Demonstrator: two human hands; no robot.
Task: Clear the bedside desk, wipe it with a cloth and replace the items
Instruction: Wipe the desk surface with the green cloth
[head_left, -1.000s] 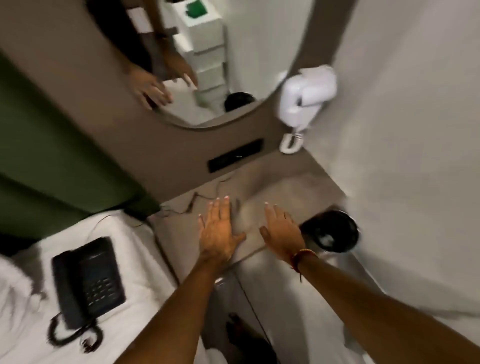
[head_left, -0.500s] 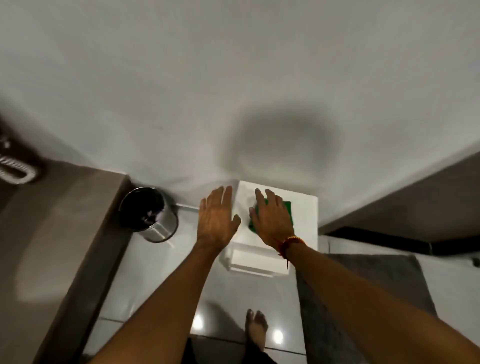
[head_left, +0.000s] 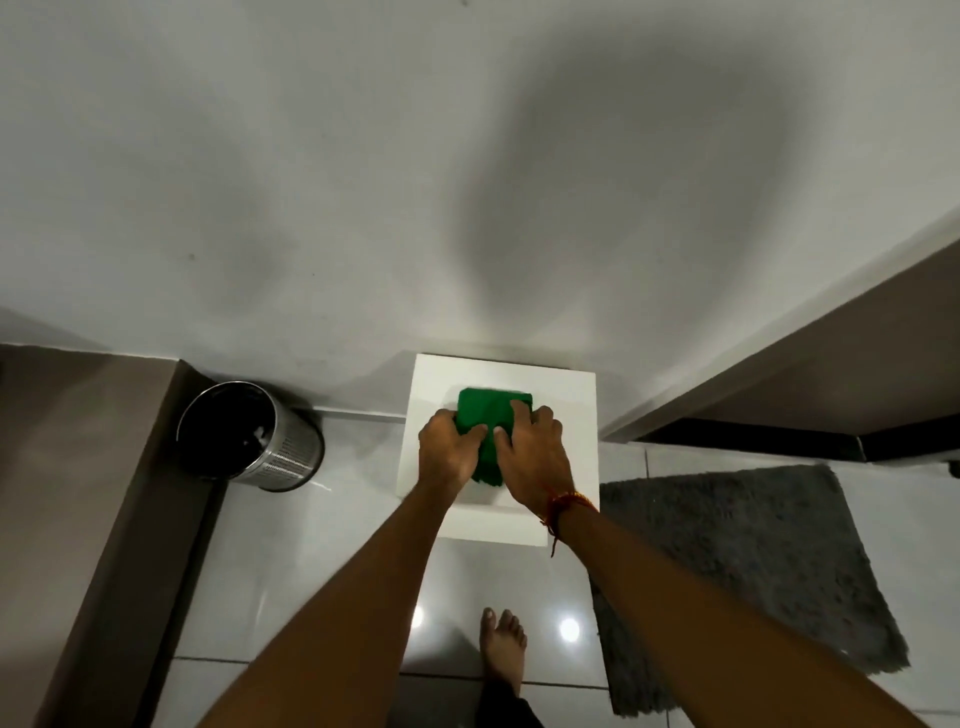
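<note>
Bare foot on glossy white floor tiles at bottom of view, two ceiling-light reflections beside it. Grey shaggy mat on the floor to the right. Both forearms reach forward. Left hand and right hand are both down on the folded green cloth, fingers curled over its near half, thumbs nearly touching; grasping it from both sides. Red thread band on right wrist. Cloth sits flat on top of a white box-shaped stand, roughly centred. Steel waste bin with dark liner stands left of the stand, apart from it, beside a brown desk edge. White wall behind, shadow of the person on it.
</note>
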